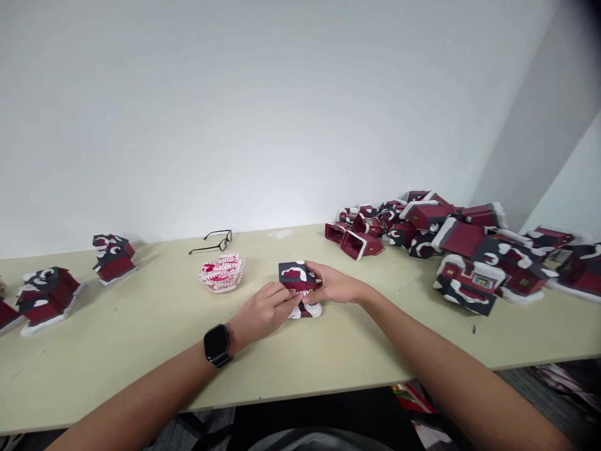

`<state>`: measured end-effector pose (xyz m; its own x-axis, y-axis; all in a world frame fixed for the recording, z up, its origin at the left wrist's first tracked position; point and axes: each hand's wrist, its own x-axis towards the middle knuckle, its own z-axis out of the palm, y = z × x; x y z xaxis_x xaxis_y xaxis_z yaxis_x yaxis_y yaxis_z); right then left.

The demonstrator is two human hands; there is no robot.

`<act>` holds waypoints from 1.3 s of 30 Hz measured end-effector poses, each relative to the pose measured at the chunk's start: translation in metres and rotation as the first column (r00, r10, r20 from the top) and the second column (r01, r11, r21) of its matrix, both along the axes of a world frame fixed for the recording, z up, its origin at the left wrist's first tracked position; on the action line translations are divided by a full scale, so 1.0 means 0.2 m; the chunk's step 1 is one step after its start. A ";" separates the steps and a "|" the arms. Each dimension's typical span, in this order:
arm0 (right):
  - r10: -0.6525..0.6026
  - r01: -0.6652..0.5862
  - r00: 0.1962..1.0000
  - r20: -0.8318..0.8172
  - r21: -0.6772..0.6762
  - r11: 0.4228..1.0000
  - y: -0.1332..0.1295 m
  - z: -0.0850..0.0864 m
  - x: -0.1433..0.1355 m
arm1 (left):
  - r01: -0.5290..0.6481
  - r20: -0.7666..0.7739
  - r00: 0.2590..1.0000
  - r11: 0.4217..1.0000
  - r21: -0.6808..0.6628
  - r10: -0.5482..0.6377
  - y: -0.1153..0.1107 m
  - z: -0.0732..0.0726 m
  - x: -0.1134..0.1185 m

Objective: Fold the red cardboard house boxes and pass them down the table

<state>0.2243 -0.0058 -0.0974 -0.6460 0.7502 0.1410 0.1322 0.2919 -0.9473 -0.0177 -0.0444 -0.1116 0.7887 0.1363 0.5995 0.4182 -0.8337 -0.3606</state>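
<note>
A miniature house (pixel 290 270) with dark red walls, a dark roof and white snow-like trim stands upright on the table in front of me. My right hand (pixel 334 284) is closed round its right side, the thumb at the front. From the left, my left hand (pixel 268 308) reaches to the house's front with fingers pinched together. A small red-and-white striped piece (pixel 305 292) shows at the fingertips against the front; its shape is mostly hidden. Left of the house, a clear plastic bowl (pixel 224 288) holds a heap of red-and-white striped pieces (pixel 223 268).
Many similar miniature houses (pixel 462 241) are piled at the right, some on their sides. Several more houses (pixel 49 299) stand at the left. Black-framed glasses (pixel 224 243) lie behind the bowl. The pale table (pixel 154 351) meets a white wall; its front edge is near me.
</note>
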 end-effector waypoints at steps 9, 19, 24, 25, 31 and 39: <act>0.014 -0.016 0.999 -0.035 -0.064 0.998 -0.01 0.01 -0.01 | -0.043 0.004 0.999 0.997 0.061 0.043 0.02 0.03 -0.02; 0.014 -0.037 0.994 -0.109 -0.212 0.976 -0.01 0.01 -0.02 | -0.072 0.146 0.986 0.994 -0.086 0.084 0.03 0.02 -0.02; -0.003 -0.026 0.994 -0.109 -0.262 0.965 -0.01 0.01 -0.02 | -0.041 0.197 0.979 0.995 -0.089 0.058 0.02 0.03 -0.03; -0.016 -0.010 0.995 -0.099 -0.257 0.966 -0.01 0.01 -0.02 | -0.036 0.192 0.980 0.996 -0.077 0.050 0.02 0.04 -0.03; -0.035 0.009 0.996 -0.087 -0.280 0.960 0.00 0.00 -0.02 | 0.004 0.116 0.993 0.993 -0.114 0.009 0.05 0.06 -0.06; -0.036 0.005 0.995 -0.091 -0.321 0.947 -0.01 0.00 -0.02 | 0.011 0.082 0.997 0.988 -0.155 0.002 0.07 0.05 -0.09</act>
